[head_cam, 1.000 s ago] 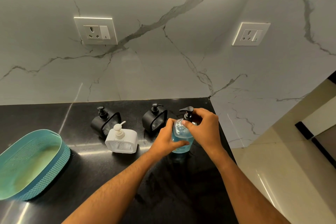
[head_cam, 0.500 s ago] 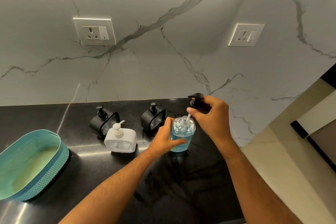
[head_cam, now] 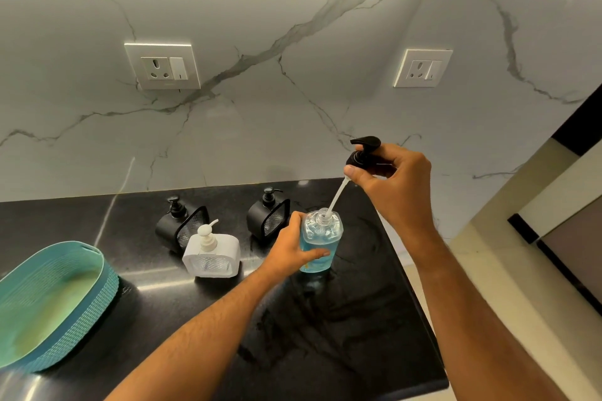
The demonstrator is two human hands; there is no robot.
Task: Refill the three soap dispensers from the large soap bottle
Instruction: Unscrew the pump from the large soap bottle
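Marble backsplash w/ two wall sockets (head_cam: 162,66) rises behind a glossy black countertop (head_cam: 342,335); head view, looking down at two bare forearms.

Change: half a sec ago the black pump head sat just above the bottle mouth; one sec ago it was seated on the neck. Now the right hand (head_cam: 395,185) has raised it clear, fingers and thumb pinching the pump head (head_cam: 365,153) by its collar. Its white dip tube (head_cam: 337,197) slants down-left, lower end at or just inside the open neck; can't tell if fully out. Meaning, as a judgement: the bottle is nearly uncapped, so pouring can come next; no dispenser looks opened yet.

Large soap bottle (head_cam: 321,239): stands upright on the counter, right of centre, near its right edge. Long axis vertical, open mouth pointing up, blue liquid filling most of it. Left hand (head_cam: 291,251) grips its left side, fingers curled round the front.

Pump head spout points left; pump plus tube axis runs diagonal, upper right to lower left.

Dispensers, all left of the bottle w/ pumps on: black dispenser (head_cam: 180,226) far left, white dispenser (head_cam: 211,254) just in front of it, second black dispenser (head_cam: 268,216) near the left hand.

Teal basket (head_cam: 81,312) sits at the near left, well apart.
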